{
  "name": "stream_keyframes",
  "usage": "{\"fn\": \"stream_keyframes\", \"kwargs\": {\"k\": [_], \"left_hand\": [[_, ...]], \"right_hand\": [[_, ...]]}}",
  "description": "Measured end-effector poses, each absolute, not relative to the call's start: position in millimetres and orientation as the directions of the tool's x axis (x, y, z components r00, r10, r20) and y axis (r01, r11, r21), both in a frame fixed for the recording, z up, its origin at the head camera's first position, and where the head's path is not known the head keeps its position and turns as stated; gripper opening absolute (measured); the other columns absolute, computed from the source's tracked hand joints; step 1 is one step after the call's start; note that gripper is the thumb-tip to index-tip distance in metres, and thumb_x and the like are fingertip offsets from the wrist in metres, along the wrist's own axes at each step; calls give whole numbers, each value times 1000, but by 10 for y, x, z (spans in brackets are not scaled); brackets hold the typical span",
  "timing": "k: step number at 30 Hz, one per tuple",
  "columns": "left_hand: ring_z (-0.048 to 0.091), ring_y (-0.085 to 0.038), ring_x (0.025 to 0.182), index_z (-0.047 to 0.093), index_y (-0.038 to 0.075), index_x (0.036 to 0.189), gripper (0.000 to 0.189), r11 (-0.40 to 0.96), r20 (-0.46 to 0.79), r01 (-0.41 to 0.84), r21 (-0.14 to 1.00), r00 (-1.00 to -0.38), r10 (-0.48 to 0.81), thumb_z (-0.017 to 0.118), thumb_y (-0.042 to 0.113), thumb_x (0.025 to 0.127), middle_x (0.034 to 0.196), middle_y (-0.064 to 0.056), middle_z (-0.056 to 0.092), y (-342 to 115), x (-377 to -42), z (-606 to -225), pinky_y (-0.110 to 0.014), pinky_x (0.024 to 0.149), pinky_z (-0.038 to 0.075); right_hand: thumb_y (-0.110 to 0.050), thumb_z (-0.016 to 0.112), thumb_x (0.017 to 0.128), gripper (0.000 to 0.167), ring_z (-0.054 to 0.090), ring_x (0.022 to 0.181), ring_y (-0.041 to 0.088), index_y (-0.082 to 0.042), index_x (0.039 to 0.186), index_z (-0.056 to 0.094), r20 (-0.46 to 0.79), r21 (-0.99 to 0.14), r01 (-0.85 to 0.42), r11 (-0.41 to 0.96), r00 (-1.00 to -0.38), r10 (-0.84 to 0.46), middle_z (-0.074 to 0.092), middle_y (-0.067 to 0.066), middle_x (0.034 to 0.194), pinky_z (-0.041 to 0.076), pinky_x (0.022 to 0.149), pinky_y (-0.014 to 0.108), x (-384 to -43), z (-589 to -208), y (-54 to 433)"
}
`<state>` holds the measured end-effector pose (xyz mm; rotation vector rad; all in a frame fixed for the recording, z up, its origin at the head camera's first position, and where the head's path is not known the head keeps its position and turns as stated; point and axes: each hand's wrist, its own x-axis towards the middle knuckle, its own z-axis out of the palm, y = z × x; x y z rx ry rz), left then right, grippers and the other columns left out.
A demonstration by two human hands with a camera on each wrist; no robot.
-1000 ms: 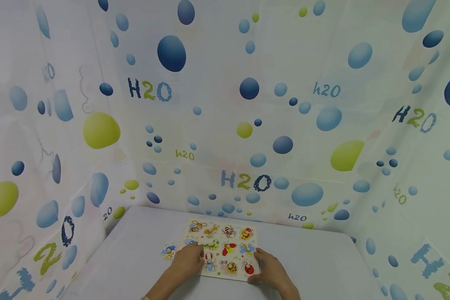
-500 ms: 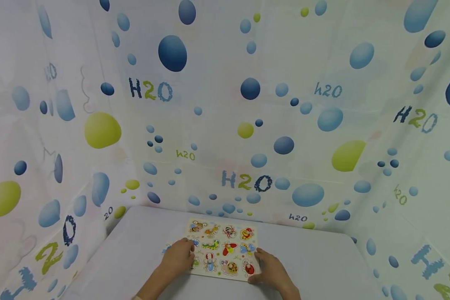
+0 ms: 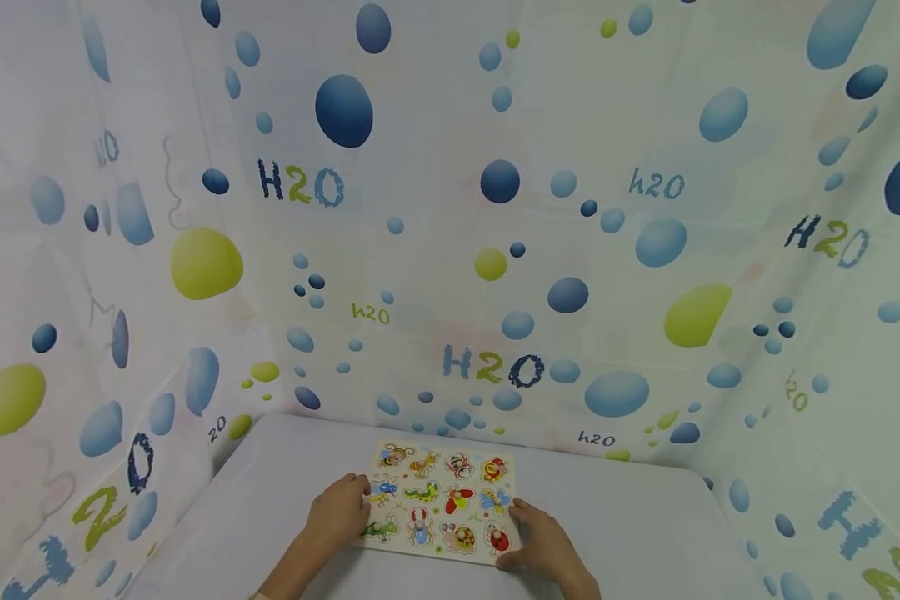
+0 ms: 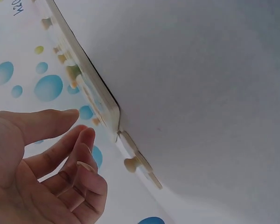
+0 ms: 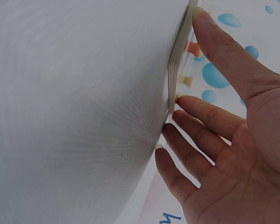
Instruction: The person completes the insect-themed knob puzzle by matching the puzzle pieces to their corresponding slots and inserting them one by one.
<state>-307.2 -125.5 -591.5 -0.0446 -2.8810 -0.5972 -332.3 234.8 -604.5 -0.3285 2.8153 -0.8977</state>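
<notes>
A pale wooden peg puzzle board (image 3: 397, 546) lies flat on the table, filled with knobbed insect pieces such as a green caterpillar (image 3: 422, 492). My left hand (image 3: 337, 508) is beside the board's left edge, fingers loosely bent and holding nothing. In the left wrist view, a loose knobbed piece (image 4: 132, 164) lies on the table just off the board's corner; in the head view my left hand hides it. At the near right corner, my right hand (image 3: 543, 537) rests its thumb and fairly straight fingers (image 5: 189, 147) along the board's edges.
The white table (image 3: 630, 533) extends to both sides of the board. Behind it and along the sides hang white curtains (image 3: 435, 250) printed with blue and green drops and "H2O" lettering.
My left hand has moved left from over the board to beside its left edge, uncovering the blue insect and green grasshopper pieces. My right hand has stayed at the corner.
</notes>
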Motion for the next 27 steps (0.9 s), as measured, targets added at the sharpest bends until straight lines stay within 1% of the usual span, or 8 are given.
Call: {"fn": "stream_keyframes", "kwargs": {"k": [4,7,12,16,18,23,27], "left_hand": [[65,-22,80,70,3,101,18,929,217,53,366,-976,-30,79,8,87,91,-6,62,-1303,-3066,-5932,-43,66,59],[65,-24,81,69,1,103,20,933,222,28,358,-973,-57,79,8,87,94,-9,61,-1349,-3073,-5961,-42,63,59],[62,-24,77,67,-4,105,23,940,203,-9,341,-976,-83,78,6,86,94,-13,57,-1416,-3088,-5995,-39,58,57],[62,-26,75,66,-9,108,25,949,174,-24,316,-981,-83,74,5,88,93,-16,56,-1471,-3078,-5999,-42,58,59],[61,-26,75,66,-9,105,22,950,168,-25,311,-982,-81,72,3,87,91,-16,56,-1498,-3069,-5994,-44,58,59],[59,-25,72,66,-5,96,12,949,159,-27,313,-984,-81,69,0,85,87,-14,55,-1551,-3061,-5974,-44,58,57],[58,-22,71,66,0,90,9,949,148,-29,314,-986,-80,73,2,84,83,-10,55,-1568,-3068,-5961,-43,60,57]], "right_hand": [[-35,101,63,91,44,142,47,0,139,65,-95,-590,-149,793,-963,-251,53,17,154,36,115,67,-3319,-6044,2349],[-35,101,63,91,44,143,48,0,139,65,-97,-595,-146,791,-963,-251,53,17,154,35,115,67,-3321,-6048,2350],[-35,101,63,90,44,142,48,0,138,65,-99,-603,-146,784,-962,-255,52,18,154,35,115,68,-3311,-6048,2353],[-34,101,63,90,44,142,49,1,138,65,-106,-612,-139,779,-961,-255,53,18,154,35,114,68,-3297,-6039,2345],[-33,101,63,90,43,142,49,1,138,65,-110,-617,-136,776,-961,-255,53,18,154,35,115,68,-3291,-6029,2342],[-33,101,64,89,44,143,49,1,138,65,-106,-610,-140,780,-961,-255,53,18,154,35,115,68,-3304,-6025,2343],[-33,101,64,90,44,142,49,1,138,65,-99,-596,-146,790,-962,-253,53,18,154,36,114,68,-3311,-6030,2350]]}}
